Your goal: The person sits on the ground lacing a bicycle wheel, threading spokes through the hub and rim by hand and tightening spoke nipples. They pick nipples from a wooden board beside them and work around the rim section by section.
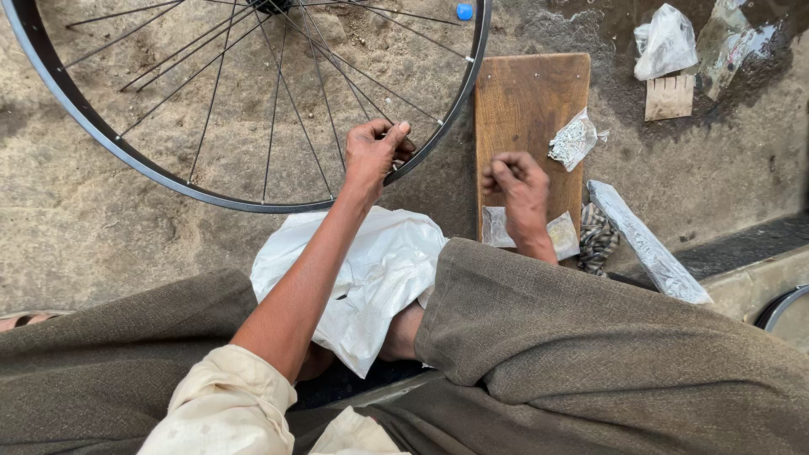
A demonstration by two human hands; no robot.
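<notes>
The person sits above a bicycle wheel (244,101) that lies on the sandy ground. The left hand (375,156) is closed at the rim, near the lower right part of the wheel, and its fingers pinch a thin spoke where it meets the rim. The right hand (518,190) rests on a wooden board (527,97) beside the wheel; its fingers are curled together above a small clear packet (497,227), and it cannot be told if they hold some small part. By judgement, the step in hand is the fitting of a spoke at the rim, and the next move calls for a fine, steady grip, because the parts are very small. On the board lies a small clear bag (573,139) with shiny metal pieces inside. A long narrow clear package (645,244) lies diagonally to the right of the board. A crumpled whitish bag (666,40) is at the top right, with a small wooden piece (670,99) just below. A white sack (371,270) lies between the knees.
</notes>
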